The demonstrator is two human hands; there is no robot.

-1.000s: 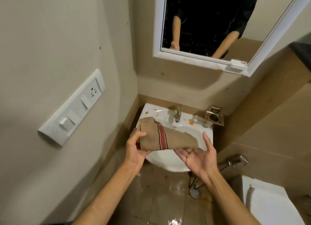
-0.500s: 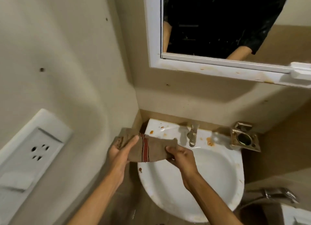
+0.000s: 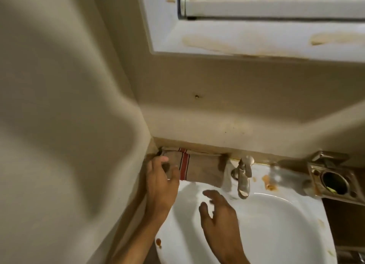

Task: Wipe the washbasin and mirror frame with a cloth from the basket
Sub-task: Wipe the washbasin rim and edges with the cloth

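A brown cloth (image 3: 203,169) with a red stripe lies flat on the back left rim of the white washbasin (image 3: 276,224), against the wall. My left hand (image 3: 161,184) rests on the cloth's left end, fingers spread over it. Apart from the cloth, my right hand (image 3: 219,214) hovers over the bowl with fingers spread and nothing in it. Orange stains dot the basin rim near the tap (image 3: 244,176) and at the front left. The white mirror frame (image 3: 256,36) above carries orange-brown smears.
A metal holder (image 3: 333,180) with a round hole is fixed at the right of the basin. The side wall stands close on the left, meeting the back wall in a corner just beside the cloth.
The cloth went from held between both hands above the bowl to lying on the basin's back left rim. My right hand let go and drew back. The view moved closer.
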